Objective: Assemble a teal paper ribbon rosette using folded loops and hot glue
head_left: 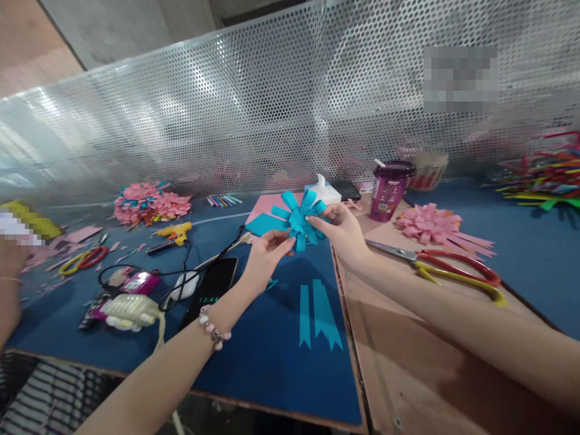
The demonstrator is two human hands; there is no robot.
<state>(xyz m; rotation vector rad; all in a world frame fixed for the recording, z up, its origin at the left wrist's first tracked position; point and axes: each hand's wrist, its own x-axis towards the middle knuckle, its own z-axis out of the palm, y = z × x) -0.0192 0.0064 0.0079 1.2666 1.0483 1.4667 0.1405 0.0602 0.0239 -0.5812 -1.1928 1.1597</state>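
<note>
Between my two hands is a blue paper flower (299,219) with looped petals, raised above the table. My left hand (270,257) pinches a lower petal on its left side. My right hand (342,232) grips the flower from the right, thumb pressed near its centre. Blue paper strips with notched ends (321,314) lie on the blue tabletop below. Behind the flower are a blue paper piece (267,224) and a pink sheet (265,204). To the right, a pink paper flower (430,223) with ribbon tails rests beside large scissors (448,263) with red and yellow handles.
A purple cup (390,190) stands near the perforated metal panel (272,109). At left are a yellow glue gun (174,234), a phone (212,287), cables, a power strip (129,311), smaller scissors (84,260) and piled paper flowers (147,204). Another person's arm (9,296) enters at far left.
</note>
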